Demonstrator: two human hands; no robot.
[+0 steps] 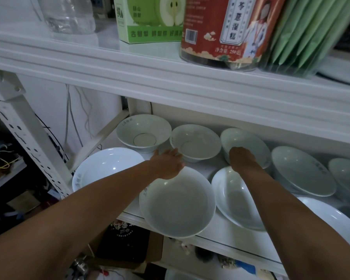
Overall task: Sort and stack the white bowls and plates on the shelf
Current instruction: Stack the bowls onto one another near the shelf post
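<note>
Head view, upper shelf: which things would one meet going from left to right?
In order: clear bottle → green box → red jar → green packets.

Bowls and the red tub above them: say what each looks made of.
Bowls: likely glazed ceramic, glossy white with soft light glints. Red tub: seemingly clear plastic under a printed paper label; the see-through base shows.
</note>
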